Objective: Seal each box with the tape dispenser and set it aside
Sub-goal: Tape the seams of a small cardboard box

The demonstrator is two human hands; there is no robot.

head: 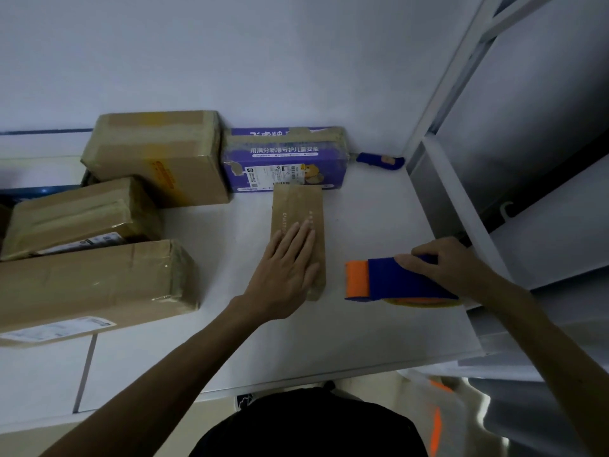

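Cartons at the left: three brown boxes (92,285), already banded with tape and bunched together, judged sealed and set aside. Further right, against the far wall, a purple box (283,159), taped along its top. Just near of it, touching or almost touching its front face, a slim brown box (298,209) lying flat on the white table (362,334). Left hand (286,268) spread flat on its near half, fingers straight, pressing down. Far along the wall, a blue-handled tool (379,159), idle. Right again, tape dispenser (395,280) on or low over the table, just beside the slim box and not yet on it. Right hand (451,262) curled round its handle end. Step in hand, by the look of it: steadying the slim box before taping. Next: bring the dispenser onto one end, press the tape down, draw it along the seam.
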